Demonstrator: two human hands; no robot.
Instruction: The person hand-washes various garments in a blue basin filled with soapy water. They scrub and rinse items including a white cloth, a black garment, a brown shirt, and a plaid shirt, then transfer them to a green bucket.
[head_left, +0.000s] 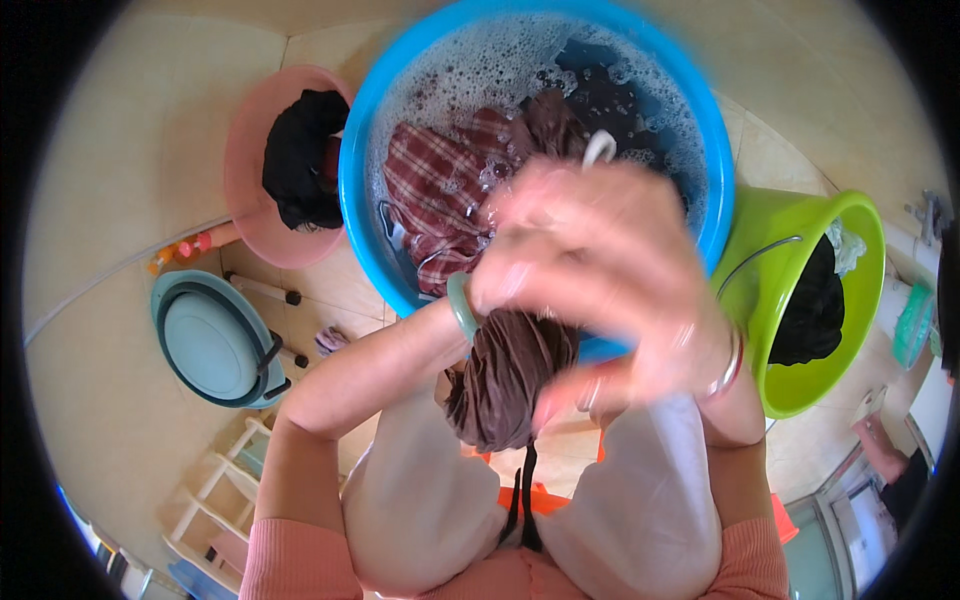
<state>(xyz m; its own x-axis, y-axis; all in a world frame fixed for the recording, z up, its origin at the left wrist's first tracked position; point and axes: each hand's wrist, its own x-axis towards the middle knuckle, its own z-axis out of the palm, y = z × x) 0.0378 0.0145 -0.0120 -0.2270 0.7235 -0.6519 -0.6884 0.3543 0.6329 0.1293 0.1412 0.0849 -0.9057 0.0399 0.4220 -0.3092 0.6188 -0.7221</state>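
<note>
A bunched brown garment hangs over my lap beneath my two overlapping hands, with dark ties dangling. My left hand, with a pale green bangle at the wrist, is closed on the garment, though its fingers are largely covered. Across it, my right hand is smeared by motion, its thumb low beside the brown cloth; its grip is unclear. Both hands are at the near side of a blue basin of sudsy water. Red plaid cloth and dark cloth soak in it.
On the left stand a pink basin holding black cloth and a light-blue folding basin. A tilted green bucket with dark cloth is at the right. A white rack sits lower left; another person's arm shows lower right.
</note>
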